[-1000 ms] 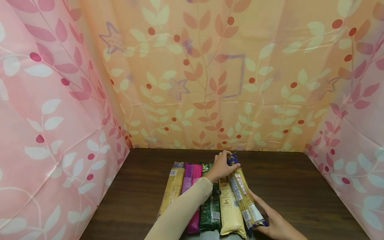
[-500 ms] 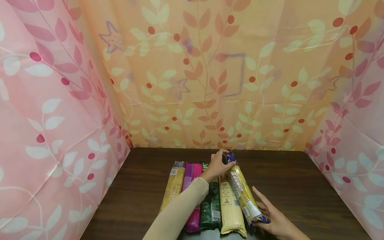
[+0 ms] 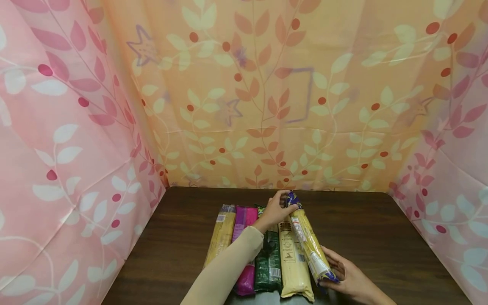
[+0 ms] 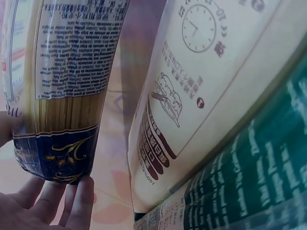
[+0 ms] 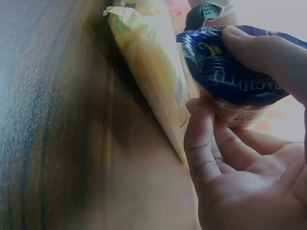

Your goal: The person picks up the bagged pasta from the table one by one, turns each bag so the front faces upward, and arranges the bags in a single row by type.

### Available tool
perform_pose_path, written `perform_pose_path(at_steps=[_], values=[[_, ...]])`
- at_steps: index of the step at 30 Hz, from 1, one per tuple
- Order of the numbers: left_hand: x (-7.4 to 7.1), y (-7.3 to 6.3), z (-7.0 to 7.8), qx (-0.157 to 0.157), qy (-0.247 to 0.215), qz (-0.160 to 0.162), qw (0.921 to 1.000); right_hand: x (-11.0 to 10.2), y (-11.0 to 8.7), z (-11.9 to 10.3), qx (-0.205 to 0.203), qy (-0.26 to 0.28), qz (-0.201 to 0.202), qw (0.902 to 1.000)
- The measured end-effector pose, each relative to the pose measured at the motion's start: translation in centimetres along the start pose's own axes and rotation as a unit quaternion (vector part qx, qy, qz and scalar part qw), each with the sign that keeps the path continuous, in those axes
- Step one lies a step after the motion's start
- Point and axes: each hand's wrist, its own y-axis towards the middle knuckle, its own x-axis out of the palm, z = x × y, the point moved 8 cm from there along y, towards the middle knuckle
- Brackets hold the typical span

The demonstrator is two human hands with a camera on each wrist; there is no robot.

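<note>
A clear spaghetti packet (image 3: 310, 243) with dark blue ends slants at the right of a row of packets. My left hand (image 3: 275, 212) grips its far end, fingers and thumb around the blue wrapper in the left wrist view. Its near blue end sits in my right hand (image 3: 352, 275); the right wrist view shows the thumb on top and fingers beneath. Just left of it lies a cream packet (image 3: 295, 271), then a green packet (image 3: 268, 271), partly behind my left forearm. Whether the held packet touches the table cannot be told.
Farther left lie a magenta packet (image 3: 245, 218) and another clear packet of yellow strands (image 3: 221, 233), both partly covered by the left sleeve (image 3: 228, 267). The dark wooden table (image 3: 366, 228) extends to both sides. Patterned cloth (image 3: 244, 106) rises behind and at the sides.
The spaghetti packet has turned about its length, so its labels face differently, and its far end has shifted slightly left. My right fingers lifted off its side, then came back onto it.
</note>
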Motion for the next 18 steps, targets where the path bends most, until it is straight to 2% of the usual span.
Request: perform_pose_path(at_steps=[4,9,11,18], values=[[-0.13,0.02,0.05,0.0,-0.009,0.001,1.0,0.17,0.27,-0.24,-0.029,0.01,-0.004,0.9995],[-0.37,0.01,0.33,0.004,-0.022,-0.007,0.9997,0.69,0.39,-0.28,-0.05,0.114,-0.044,0.9913],[-0.44,0.01,0.46,0.007,-0.027,-0.01,0.9996,0.79,0.4,-0.28,-0.047,0.137,-0.051,0.9882],[-0.66,0.19,0.21,0.005,-0.04,-0.006,0.9992,0.36,0.38,-0.41,-0.031,0.075,-0.025,0.9964]])
